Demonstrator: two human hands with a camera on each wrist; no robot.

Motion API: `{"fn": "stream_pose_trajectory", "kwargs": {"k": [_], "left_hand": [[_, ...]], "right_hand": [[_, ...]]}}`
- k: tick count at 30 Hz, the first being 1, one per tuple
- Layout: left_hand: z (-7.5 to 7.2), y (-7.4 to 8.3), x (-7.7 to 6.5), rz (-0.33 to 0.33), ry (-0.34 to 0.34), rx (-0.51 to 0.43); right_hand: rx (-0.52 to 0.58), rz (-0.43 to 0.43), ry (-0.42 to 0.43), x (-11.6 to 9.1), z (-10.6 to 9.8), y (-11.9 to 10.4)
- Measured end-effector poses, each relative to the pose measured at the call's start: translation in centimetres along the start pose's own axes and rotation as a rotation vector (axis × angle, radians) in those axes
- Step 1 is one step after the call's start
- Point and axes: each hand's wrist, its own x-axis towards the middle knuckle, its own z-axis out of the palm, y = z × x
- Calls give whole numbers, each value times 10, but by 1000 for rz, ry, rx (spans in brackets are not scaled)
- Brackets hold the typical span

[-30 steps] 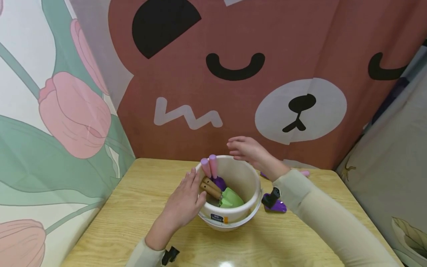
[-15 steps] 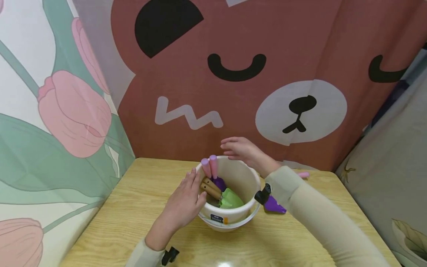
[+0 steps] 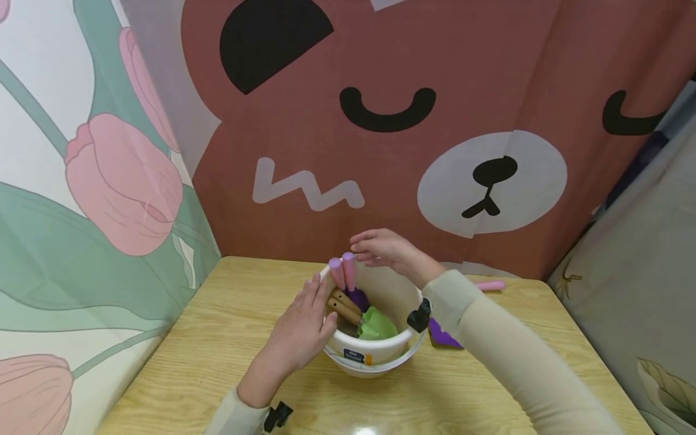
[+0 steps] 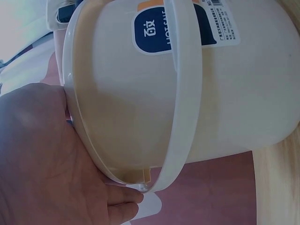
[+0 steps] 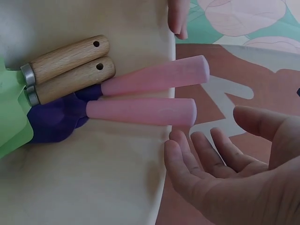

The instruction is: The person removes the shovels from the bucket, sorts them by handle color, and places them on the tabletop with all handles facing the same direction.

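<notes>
Inside a white plastic bucket [image 3: 388, 290] touched by the straight-fingered left hand [image 3: 304, 329], two pink-handled purple shovels [image 5: 140, 111] are being supported slantwise, handles upward. Nearer, the relaxed, empty right hand [image 3: 388, 251] is being held.

Inside the bucket [image 3: 390, 287]: room far right, past the green trowels [image 3: 379, 326]
Left side: left hand [image 3: 304, 329] blocks
Far side: pink handles [image 3: 349, 273], right hand [image 3: 387, 249] just beside
Right side: sleeve [image 3: 484, 320] overhead

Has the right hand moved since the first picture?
Yes: against the unmoved white bucket, the right hand has shifted left in the head view, nearer the pink shovel handles.
</notes>
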Motion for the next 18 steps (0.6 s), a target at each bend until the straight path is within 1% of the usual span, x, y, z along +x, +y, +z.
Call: {"fn": "stream_pose_trajectory", "kwargs": {"k": [7, 12, 18], "left_hand": [[0, 0, 1, -7, -16, -2], [1, 0, 1, -7, -8, -1], [1, 0, 2, -7, -2, -4]], "right_hand": [[-16, 22, -22, 3, 2, 2], [-60, 25, -34, 7, 4, 3], [-96, 61, -52, 12, 7, 7]]}}
